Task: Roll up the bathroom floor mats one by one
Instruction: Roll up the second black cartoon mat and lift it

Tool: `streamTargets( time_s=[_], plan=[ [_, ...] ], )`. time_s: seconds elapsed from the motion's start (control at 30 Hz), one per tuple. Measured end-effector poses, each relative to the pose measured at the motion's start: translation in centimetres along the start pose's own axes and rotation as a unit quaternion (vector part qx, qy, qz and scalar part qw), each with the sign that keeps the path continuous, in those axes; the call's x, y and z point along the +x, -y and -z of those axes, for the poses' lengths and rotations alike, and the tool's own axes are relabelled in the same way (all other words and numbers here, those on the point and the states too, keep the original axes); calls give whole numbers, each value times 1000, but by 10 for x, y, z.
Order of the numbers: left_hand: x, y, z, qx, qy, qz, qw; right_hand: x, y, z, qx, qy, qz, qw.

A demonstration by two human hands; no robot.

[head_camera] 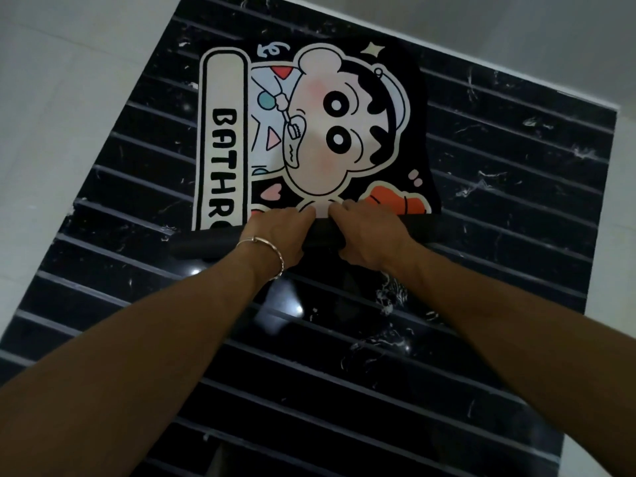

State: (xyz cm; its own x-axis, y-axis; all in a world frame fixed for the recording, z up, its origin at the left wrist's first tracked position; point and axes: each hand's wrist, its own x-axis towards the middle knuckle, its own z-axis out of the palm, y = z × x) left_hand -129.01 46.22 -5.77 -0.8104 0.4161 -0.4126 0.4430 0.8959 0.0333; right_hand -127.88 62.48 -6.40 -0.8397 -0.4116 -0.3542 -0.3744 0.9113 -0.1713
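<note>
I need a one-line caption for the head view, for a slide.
Left hand and right hand hold the rolled near edge of the mat on the dark floor.

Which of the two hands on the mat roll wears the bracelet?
The left hand: a thin silver bracelet circles its wrist; the right hand has a bare wrist. Both hold the mat.

One floor mat (pixel 309 132). Two hands at the mat's rolled near edge: one left hand (pixel 278 232) and one right hand (pixel 364 232). One bracelet (pixel 275 253), just nearer than the mat. One black grooved floor slab (pixel 516 166) beneath the mat.
</note>
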Motion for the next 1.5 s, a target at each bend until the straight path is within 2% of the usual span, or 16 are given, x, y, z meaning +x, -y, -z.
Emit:
streamTargets(
  time_s=[0.1,0.17,0.23,0.27,0.3,0.4,0.47,0.6,0.67,0.77,0.87,1.0,1.07,1.3,1.5],
  plan=[
    [-4,-2,-1,40,-36,-5,999,-1,1,-2,-19,-7,-15,1000],
    [-8,-3,-4,78,-51,-17,995,3,-1,4,20,53,-8,998],
    [-8,-4,-5,82,-33,-21,996,7,-3,10,84,130,-1,988],
    [-6,-3,-5,67,-18,-19,997,6,-3,12,101,143,0,984],
    [-4,-2,-5,50,-5,-17,999,4,-3,12,99,132,2,986],
    [2,1,-3,6,15,-26,1000,-4,0,1,10,24,6,1000],
    [2,0,0,3,13,-30,999,-5,2,-4,-7,6,2,1000],
    [-5,-4,-5,66,-39,-20,997,6,-2,8,76,89,-2,993],
    [-4,-3,-7,52,-25,-14,998,8,-2,11,86,116,6,990],
    [2,2,-2,-5,26,-17,1000,0,4,9,19,49,2,999],
    [5,3,3,-28,24,-27,999,-9,11,3,-45,-2,-18,999],
    [-2,-3,-5,39,-30,-41,998,-4,7,3,16,43,-30,999],
    [-3,-3,-7,60,-24,-34,997,1,5,6,47,74,-17,996],
    [2,-2,-1,-24,8,-24,999,-11,6,3,-36,-5,-47,998],
    [-8,-8,-10,36,-20,-25,999,-1,2,10,3,81,-3,997]
  ],
)
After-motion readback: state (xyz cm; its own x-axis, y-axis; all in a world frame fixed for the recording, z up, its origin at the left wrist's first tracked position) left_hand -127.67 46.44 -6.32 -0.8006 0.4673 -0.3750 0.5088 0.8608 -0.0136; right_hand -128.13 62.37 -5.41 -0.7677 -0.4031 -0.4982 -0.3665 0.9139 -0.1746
